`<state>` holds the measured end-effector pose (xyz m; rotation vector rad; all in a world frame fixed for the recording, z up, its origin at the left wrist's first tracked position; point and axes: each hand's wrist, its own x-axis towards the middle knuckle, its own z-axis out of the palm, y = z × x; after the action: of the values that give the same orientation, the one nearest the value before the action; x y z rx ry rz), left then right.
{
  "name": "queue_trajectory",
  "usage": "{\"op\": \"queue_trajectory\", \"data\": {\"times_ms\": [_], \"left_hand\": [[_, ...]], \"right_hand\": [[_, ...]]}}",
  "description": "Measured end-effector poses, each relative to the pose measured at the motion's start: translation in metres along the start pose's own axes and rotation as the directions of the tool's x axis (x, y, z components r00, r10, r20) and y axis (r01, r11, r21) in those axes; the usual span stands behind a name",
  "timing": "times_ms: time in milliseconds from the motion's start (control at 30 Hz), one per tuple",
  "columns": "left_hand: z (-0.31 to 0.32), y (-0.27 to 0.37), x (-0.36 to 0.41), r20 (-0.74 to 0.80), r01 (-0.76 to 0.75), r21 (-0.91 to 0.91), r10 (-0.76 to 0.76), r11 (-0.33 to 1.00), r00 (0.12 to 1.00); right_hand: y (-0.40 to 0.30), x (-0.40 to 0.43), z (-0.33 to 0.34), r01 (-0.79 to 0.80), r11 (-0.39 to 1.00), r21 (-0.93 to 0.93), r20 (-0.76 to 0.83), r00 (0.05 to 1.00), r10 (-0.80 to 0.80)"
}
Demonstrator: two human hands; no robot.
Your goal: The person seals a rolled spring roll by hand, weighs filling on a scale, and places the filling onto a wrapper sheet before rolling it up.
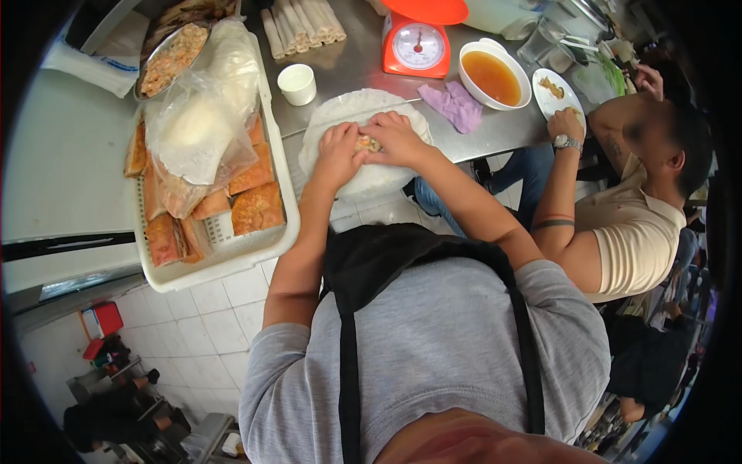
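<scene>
A round stack of thin white wrappers (327,113) lies in front of me at the edge of the steel table. On top sits a small mound of chopped orange-flecked filling (366,144). From one side my left hand (339,152) cups it, with the fingers pointing forward. My right hand (400,139) closes in from the other side, and the two thumbs nearly meet below the filling. The fingers cover part of the mound. Just beyond the stack stands a small white cup (297,84). Several rolled wrappers (302,26) are piled farther back.
Left, a white plastic crate (293,232) holds browned slabs (258,210), bagged white wrappers (197,142) and a filling bowl (174,61). Ahead stand a red scale (416,49), purple cloth (453,107) and bowl of orange-brown liquid (493,75). A person (626,232) sits right, near a plate (548,87).
</scene>
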<state>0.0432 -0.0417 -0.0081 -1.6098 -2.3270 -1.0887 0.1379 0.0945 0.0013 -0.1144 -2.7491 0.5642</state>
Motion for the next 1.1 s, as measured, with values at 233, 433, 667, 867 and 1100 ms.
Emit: {"op": "queue_trajectory", "data": {"times_ms": [233, 433, 667, 867, 1100], "left_hand": [[-0.001, -0.011, -0.001, 0.116, -0.027, -0.066, 0.035, 0.997, 0.993], [0.001, -0.010, 0.001, 0.062, 0.007, -0.060, -0.004, 0.998, 0.998], [-0.004, 0.008, 0.006, 0.043, 0.026, 0.071, -0.030, 0.997, 0.999], [0.015, 0.014, 0.007, 0.012, -0.058, 0.132, 0.056, 0.990, 0.998], [0.019, 0.014, 0.008, -0.018, -0.051, 0.131, 0.054, 0.990, 0.998]], "right_hand": [[0.007, 0.003, 0.000, -0.055, 0.998, -0.018, 0.131, 0.990, 0.057], [0.010, 0.003, -0.004, -0.068, 0.997, -0.024, 0.105, 0.992, 0.070], [0.017, -0.006, -0.014, -0.089, 0.996, 0.011, 0.074, 0.993, 0.088], [0.029, -0.004, -0.016, -0.064, 0.997, 0.044, 0.111, 0.992, 0.059], [0.033, -0.005, -0.012, 0.015, 0.980, 0.199, 0.010, 1.000, -0.017]]}}
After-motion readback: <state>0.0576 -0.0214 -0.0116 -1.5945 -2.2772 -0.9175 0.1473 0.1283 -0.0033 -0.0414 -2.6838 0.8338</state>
